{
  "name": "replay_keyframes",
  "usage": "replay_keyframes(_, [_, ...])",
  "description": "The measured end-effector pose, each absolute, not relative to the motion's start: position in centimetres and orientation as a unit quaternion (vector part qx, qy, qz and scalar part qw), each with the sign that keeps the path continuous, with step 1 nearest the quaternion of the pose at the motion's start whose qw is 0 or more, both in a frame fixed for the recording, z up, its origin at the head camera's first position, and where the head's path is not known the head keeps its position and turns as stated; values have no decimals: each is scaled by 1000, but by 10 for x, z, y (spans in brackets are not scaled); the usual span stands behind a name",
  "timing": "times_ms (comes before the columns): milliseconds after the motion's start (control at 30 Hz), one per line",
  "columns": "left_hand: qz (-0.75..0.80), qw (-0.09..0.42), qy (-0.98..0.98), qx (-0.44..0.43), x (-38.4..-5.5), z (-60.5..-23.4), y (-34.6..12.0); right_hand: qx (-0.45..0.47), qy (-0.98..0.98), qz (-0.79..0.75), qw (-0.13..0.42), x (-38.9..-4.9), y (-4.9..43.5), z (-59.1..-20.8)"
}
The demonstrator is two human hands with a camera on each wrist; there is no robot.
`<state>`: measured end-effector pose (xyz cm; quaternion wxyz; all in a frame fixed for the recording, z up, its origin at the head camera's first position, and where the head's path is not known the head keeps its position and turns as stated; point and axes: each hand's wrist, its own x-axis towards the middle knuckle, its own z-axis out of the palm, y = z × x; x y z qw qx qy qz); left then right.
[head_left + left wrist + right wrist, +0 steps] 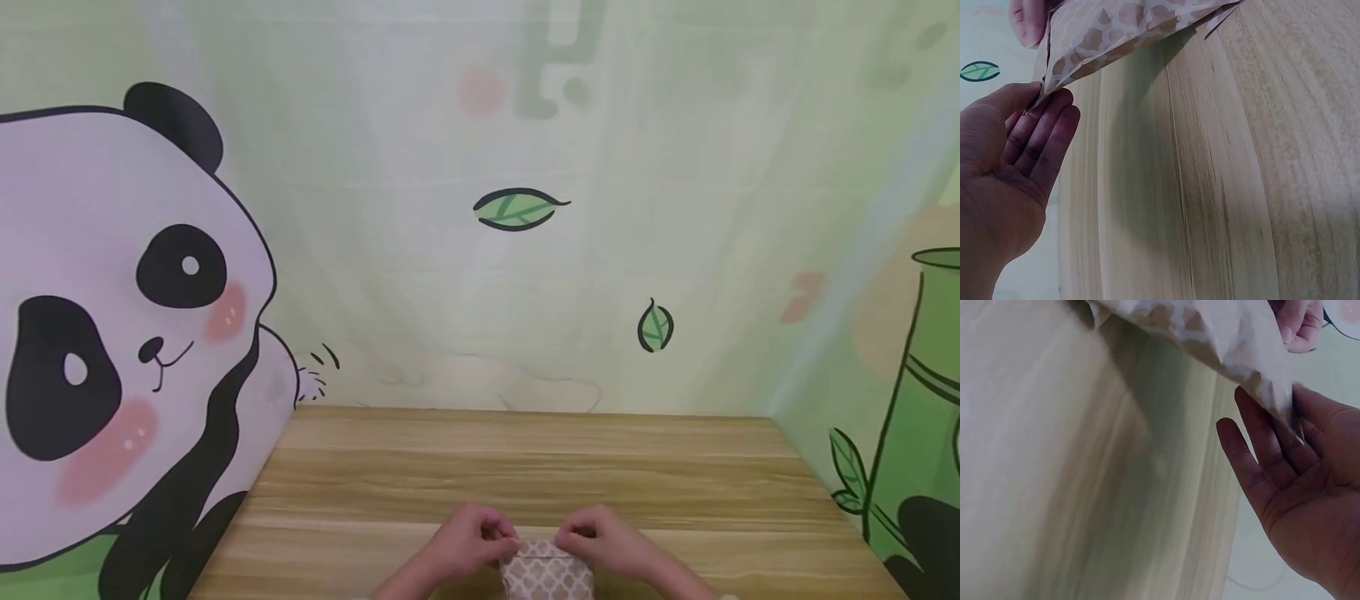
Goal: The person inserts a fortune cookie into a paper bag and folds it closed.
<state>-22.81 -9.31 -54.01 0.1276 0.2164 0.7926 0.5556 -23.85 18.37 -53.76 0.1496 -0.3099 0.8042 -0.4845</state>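
Note:
A brown paper bag (547,575) with a pale lattice pattern is held up by its far edge, near the front of the table. Its lower part runs out of the head view. My left hand (474,546) pinches one corner between thumb and fingers, and my right hand (606,546) pinches the opposite corner. Seen from the left wrist, the paper bag (1116,37) slants above the wood, its corner in the left hand (1013,144). In the right wrist view, the other corner of the paper bag (1229,344) sits between the right thumb and fingers (1266,444).
Under the hands lies a wood-grain table (525,467). A pale green backdrop (390,250) hangs behind its far edge, printed with leaves, a large panda (97,208) at left and green bamboo (922,400) at right.

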Motion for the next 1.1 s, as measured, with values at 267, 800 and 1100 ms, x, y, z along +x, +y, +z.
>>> replay_keyframes(267, [556, 118, 791, 227, -229, -546, -98, -323, 800, -483, 152, -229, 184, -536])
replay_keyframes(800, [547, 101, 794, 245, -228, -545, -105, -301, 781, -514, 186, -227, 193, -536])
replay_keyframes(1100, [472, 111, 828, 283, -231, -541, -94, -294, 803, -484, 184, -223, 184, -527])
